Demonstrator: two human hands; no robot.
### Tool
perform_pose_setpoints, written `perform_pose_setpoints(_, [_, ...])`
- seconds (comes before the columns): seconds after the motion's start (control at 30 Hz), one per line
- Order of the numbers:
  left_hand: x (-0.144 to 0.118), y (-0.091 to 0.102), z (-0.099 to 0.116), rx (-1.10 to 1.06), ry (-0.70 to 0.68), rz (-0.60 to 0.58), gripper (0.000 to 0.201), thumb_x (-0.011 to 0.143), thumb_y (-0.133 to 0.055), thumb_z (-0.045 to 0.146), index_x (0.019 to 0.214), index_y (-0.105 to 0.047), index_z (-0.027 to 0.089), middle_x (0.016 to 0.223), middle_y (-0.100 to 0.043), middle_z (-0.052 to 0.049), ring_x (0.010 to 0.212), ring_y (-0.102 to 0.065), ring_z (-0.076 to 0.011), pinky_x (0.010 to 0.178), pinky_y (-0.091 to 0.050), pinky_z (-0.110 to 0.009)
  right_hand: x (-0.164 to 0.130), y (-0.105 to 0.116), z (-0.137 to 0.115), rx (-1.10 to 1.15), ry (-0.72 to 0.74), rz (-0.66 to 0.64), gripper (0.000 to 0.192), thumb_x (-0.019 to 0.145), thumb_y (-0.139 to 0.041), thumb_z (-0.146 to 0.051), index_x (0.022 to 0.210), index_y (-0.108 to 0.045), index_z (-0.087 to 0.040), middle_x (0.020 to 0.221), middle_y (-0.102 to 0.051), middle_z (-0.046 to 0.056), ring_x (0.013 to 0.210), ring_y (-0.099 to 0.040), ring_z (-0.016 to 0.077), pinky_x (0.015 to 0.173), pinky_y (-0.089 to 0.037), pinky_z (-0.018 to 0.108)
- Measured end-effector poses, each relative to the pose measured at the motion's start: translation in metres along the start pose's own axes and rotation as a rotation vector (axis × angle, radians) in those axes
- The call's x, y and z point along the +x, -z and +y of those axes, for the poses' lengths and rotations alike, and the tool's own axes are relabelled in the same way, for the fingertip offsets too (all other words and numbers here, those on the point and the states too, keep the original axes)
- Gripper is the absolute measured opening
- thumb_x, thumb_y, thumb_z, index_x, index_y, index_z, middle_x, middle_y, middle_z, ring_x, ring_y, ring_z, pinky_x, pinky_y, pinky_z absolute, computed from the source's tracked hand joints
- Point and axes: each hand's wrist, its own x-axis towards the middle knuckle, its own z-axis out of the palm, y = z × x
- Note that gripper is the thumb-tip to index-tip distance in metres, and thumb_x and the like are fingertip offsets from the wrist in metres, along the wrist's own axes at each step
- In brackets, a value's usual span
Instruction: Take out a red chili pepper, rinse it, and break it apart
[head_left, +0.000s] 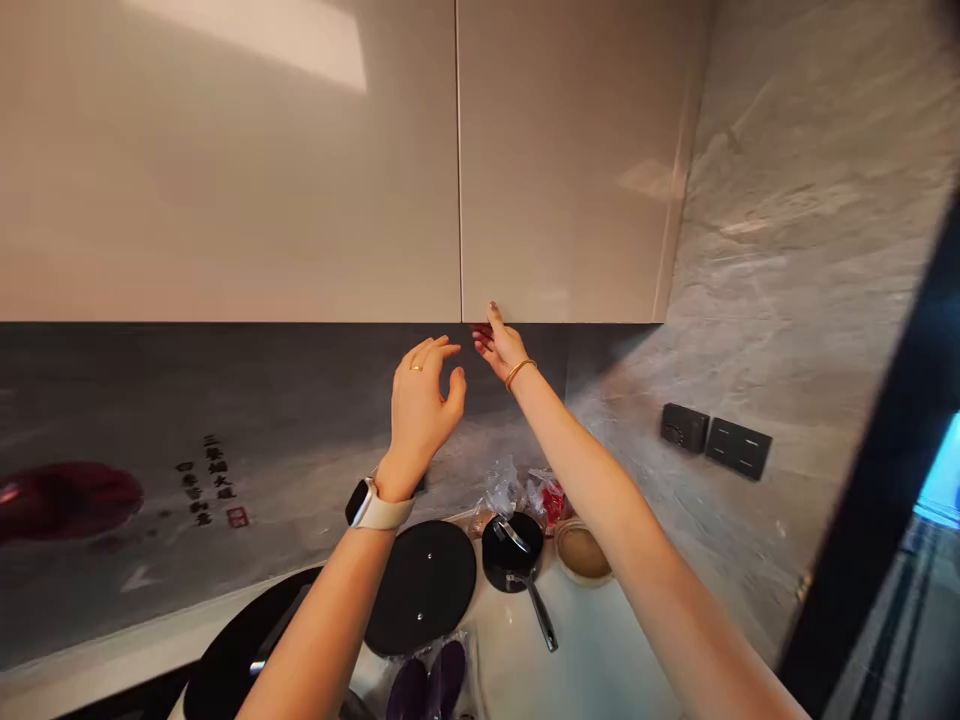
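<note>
Two glossy beige wall cabinet doors hang above the counter, the left door (225, 160) and the right door (570, 160). My right hand (501, 343), with a gold bangle on the wrist, touches the bottom edge of the right door near the gap between the doors. My left hand (421, 405), with a ring and a white watch, is raised just below and to the left, fingers apart, holding nothing. Both doors look closed.
On the white counter (600, 650) below are a black round lid (424, 585), a small black pot (512, 550) with a handle, a wooden bowl (581, 552), plastic bags (525, 495), purple eggplants (429, 685). Dark wall sockets (716, 438) sit on the marble side wall.
</note>
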Motion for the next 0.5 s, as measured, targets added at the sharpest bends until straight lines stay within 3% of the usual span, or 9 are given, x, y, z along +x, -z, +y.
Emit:
perform_pose_setpoints(0.1, [0.014,-0.002,0.004,0.088,0.031,0.084,0.026,0.086,-0.047,0.021,0.109,-0.06,0.019,0.121,-0.063,-0.01,0.122,-0.049,-0.0258,0.107,-0.032,-0.048,-0.001,0.003,0.004,-0.007,0.11,-0.019,0.036,0.084,-0.056,-0.054,0.075,-0.06,-0.019,0.075,-0.068,0.003,0.075,-0.062,0.0111,0.065,-0.047,0.022])
perform_pose_setpoints(0.23, [0.021,0.004,0.009,0.144,-0.002,0.16,0.025,0.087,-0.045,0.018,0.107,-0.06,0.021,0.119,-0.064,-0.008,0.119,-0.051,-0.0235,0.107,-0.033,-0.046,-0.026,0.019,-0.007,0.033,0.234,-0.079,0.038,0.079,-0.059,-0.058,0.073,-0.06,-0.021,0.068,-0.066,0.001,0.068,-0.06,0.0117,0.065,-0.046,0.025])
perform_pose_setpoints(0.37, [0.032,0.001,0.008,0.113,-0.042,0.179,0.024,0.087,-0.044,0.015,0.103,-0.061,0.02,0.115,-0.065,-0.007,0.113,-0.054,-0.0214,0.101,-0.04,-0.041,-0.069,0.051,-0.044,0.123,0.533,-0.131,0.04,0.081,-0.053,-0.065,0.079,-0.061,-0.025,0.064,-0.061,-0.001,0.065,-0.058,0.0137,0.061,-0.046,0.029])
perform_pose_setpoints(0.5, [0.06,-0.023,0.011,0.062,-0.138,0.096,0.026,0.086,-0.043,0.012,0.102,-0.062,0.019,0.114,-0.064,-0.009,0.111,-0.055,-0.0214,0.099,-0.043,-0.041,-0.121,0.086,-0.096,0.224,0.707,-0.281,0.042,0.081,-0.053,-0.066,0.067,-0.061,-0.027,0.052,-0.05,-0.003,0.056,-0.05,0.0137,0.055,-0.041,0.03])
